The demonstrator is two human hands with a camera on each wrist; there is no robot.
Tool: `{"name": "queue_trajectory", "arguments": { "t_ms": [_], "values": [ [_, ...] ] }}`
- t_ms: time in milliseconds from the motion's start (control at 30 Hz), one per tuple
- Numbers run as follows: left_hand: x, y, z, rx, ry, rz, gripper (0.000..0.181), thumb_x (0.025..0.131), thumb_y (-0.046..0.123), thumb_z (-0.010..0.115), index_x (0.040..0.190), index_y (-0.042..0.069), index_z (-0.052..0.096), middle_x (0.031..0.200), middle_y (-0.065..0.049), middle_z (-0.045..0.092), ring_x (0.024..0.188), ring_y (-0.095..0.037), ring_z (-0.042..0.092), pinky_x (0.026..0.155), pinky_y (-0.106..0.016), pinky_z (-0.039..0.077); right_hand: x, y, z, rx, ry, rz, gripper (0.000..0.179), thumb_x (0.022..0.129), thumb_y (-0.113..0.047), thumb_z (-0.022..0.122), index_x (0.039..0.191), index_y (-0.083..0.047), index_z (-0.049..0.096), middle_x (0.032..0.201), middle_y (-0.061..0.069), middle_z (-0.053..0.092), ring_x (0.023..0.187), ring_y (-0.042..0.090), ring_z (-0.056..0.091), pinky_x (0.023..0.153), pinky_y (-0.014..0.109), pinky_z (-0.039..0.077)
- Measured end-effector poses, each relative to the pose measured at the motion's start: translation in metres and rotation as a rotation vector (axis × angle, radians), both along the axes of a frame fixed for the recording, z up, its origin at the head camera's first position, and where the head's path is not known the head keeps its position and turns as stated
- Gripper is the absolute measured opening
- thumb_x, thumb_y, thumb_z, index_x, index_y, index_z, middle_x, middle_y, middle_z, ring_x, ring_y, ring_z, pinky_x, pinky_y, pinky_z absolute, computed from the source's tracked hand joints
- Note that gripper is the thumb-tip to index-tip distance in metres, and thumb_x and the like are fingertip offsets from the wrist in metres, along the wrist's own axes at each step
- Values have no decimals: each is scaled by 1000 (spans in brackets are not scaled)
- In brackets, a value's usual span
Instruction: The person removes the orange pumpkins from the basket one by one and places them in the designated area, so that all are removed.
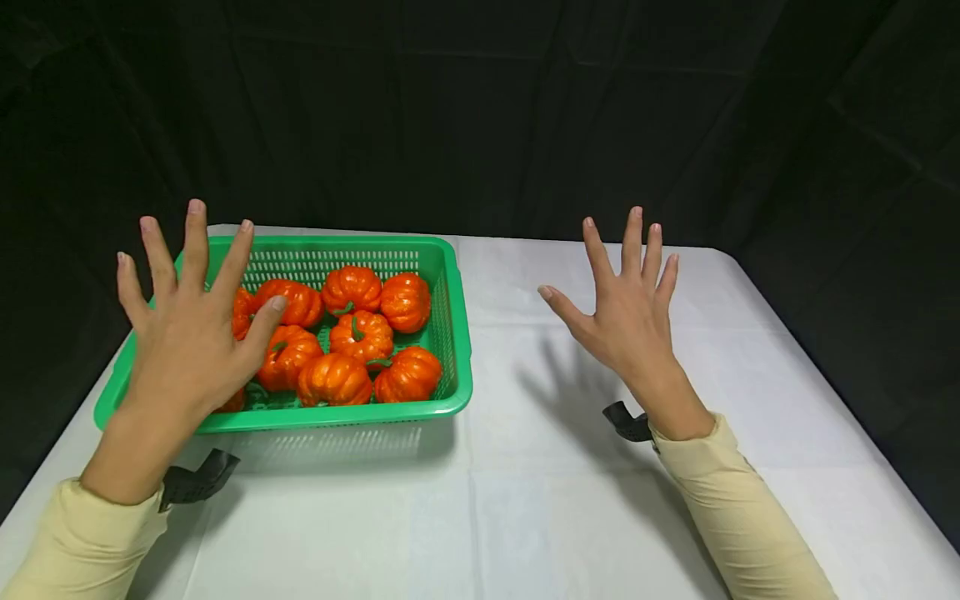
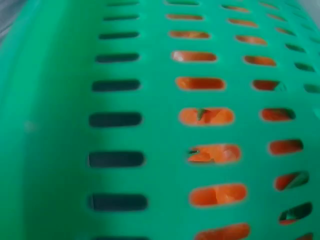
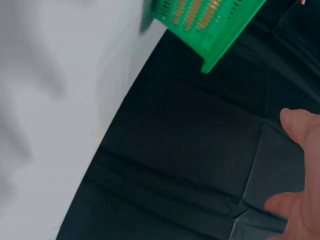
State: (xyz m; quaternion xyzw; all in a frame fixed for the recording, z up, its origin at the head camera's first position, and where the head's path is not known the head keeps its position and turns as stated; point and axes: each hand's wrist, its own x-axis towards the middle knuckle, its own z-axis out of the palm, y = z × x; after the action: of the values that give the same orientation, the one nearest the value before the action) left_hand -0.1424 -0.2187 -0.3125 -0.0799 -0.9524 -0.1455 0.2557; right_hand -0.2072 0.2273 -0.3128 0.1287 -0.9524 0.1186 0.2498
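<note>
While the left sleeve (image 1: 82, 542), pale yellow, comes in at the near left corner, a black strap (image 1: 198, 477) sticks out by its cuff. Left hand (image 1: 187, 342) next: back of hand up, all five fingers splayed wide, tips toward the far side. It overlaps the left part of the basket (image 1: 352, 414) in the head view; can't tell if it touches the rim.

Basket is green, slotted walls, sits on the left half of the table (image 1: 510, 525), toward the far edge. Inside: orange-red pumpkins (image 1: 362, 336), small, ribbed, shiny, some with green stems showing. They lie loosely grouped on the basket floor, several touching, reaching to near the right wall; ones at left are partly hidden behind the left hand. Left wrist view is filled by the slotted green wall up close, orange showing through the holes.

Table has a white cover with fold creases. Right hand (image 1: 630, 321) is over its right half, well apart from the basket, fingers spread wide, thumb out to the left, shadow on the cover nearby. Right sleeve (image 1: 742, 508), same yellow, runs to the near right; another black strap at that cuff. Black curtain (image 1: 480, 125) spans the far side.
</note>
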Motion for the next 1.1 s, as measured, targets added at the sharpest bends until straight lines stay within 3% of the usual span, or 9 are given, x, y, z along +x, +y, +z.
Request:
{"name": "queue_trajectory", "arguments": {
  "t_ms": [200,367,533,633,900,1100],
  "values": [
    [1,-2,3,39,16,-5,78,101,50,50,167,16,24,174,-6,-8,154,-43,-16,116,-67,-14,2,-9,5,-46,-35,66,91,96,-54,68,168,-21,23,172,18,4,156,43,0,120,66,2],
    [2,-5,4,68,49,-18,78,101,48,52,166,15,25,174,-8,-2,155,-41,-11,118,-66,-10,1,-19,8,-133,-35,197,87,95,-45,73,166,-19,30,170,18,20,154,44,14,122,61,12],
    [3,-12,7,108,58,-27,77,100,37,57,166,14,25,174,-10,1,156,-42,-6,119,-66,-6,5,-39,14,-202,-100,297,86,94,-45,74,166,-26,30,167,6,32,151,32,29,113,63,34],
    [3,-18,8,135,52,-33,77,100,33,59,166,13,25,174,-11,3,156,-41,-5,119,-67,-4,8,-52,19,-213,-130,345,86,95,-46,74,166,-29,29,166,-1,34,150,26,33,109,61,41],
    [4,-35,7,218,-8,-67,73,103,32,55,167,15,24,173,-9,6,156,-41,0,117,-71,0,10,-85,25,-221,-175,491,86,95,-44,75,166,-25,30,164,-3,37,147,23,37,111,55,41],
    [5,-50,3,257,-113,-26,69,108,34,49,168,17,21,174,-7,5,155,-44,8,115,-74,7,9,-105,21,-222,-215,568,86,95,-50,73,165,-23,31,161,-6,42,145,20,38,112,51,41]
  ]
}}
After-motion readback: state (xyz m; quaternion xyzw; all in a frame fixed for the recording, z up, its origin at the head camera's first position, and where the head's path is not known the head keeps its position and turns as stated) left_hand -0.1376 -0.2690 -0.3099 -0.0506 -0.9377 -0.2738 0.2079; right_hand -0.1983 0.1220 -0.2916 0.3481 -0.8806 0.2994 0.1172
